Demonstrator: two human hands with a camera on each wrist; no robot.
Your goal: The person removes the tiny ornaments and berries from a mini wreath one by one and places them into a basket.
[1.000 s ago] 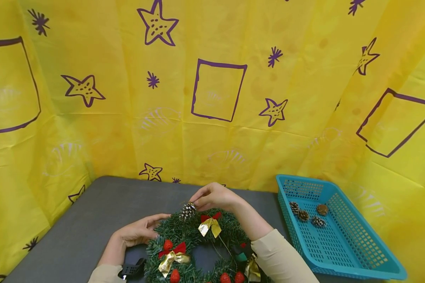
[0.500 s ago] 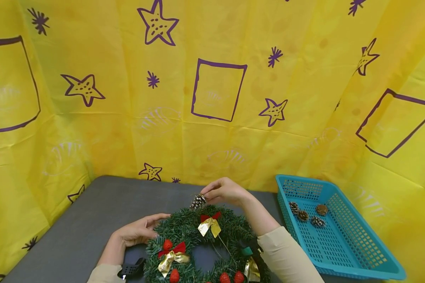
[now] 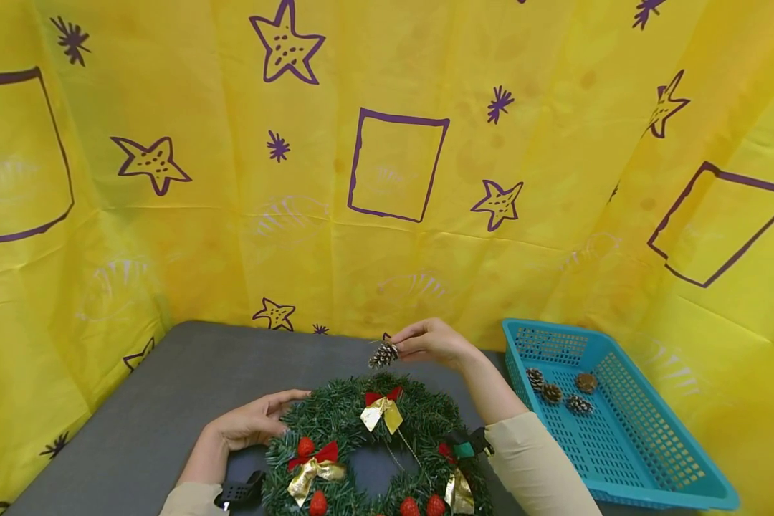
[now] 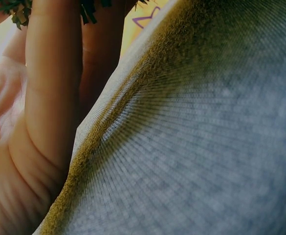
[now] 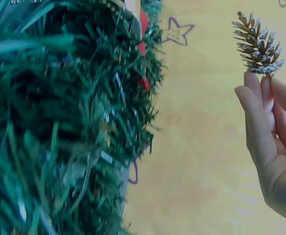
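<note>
A green tinsel wreath point(image 3: 335, 416) with gold and red bows and red berries lies on the grey table. My left hand point(image 3: 251, 421) holds its left edge, fingers over the far side and thumb nearer. In the left wrist view, the fingers point(image 4: 52, 83) reach up to the green strands, and the grip itself is mostly out of sight. Beyond the wreath's top, my right hand point(image 3: 435, 342) pinches a white-tipped pine cone point(image 3: 383, 355) by its base. The right wrist view shows this pine cone point(image 5: 258, 46) held between fingertips, apart from the wreath point(image 5: 69, 122).
A turquoise plastic basket point(image 3: 671, 430) stands at the right, with several pine cones point(image 3: 579, 405) inside. Yellow cloth point(image 3: 400, 272) with purple drawings hangs behind the table point(image 3: 232, 358). Dark straps point(image 3: 240, 491) sit on both wrists.
My right hand has lifted the pine cone off the wreath's upper left and moved it up and to the right. My left hand and the wreath stay put.
</note>
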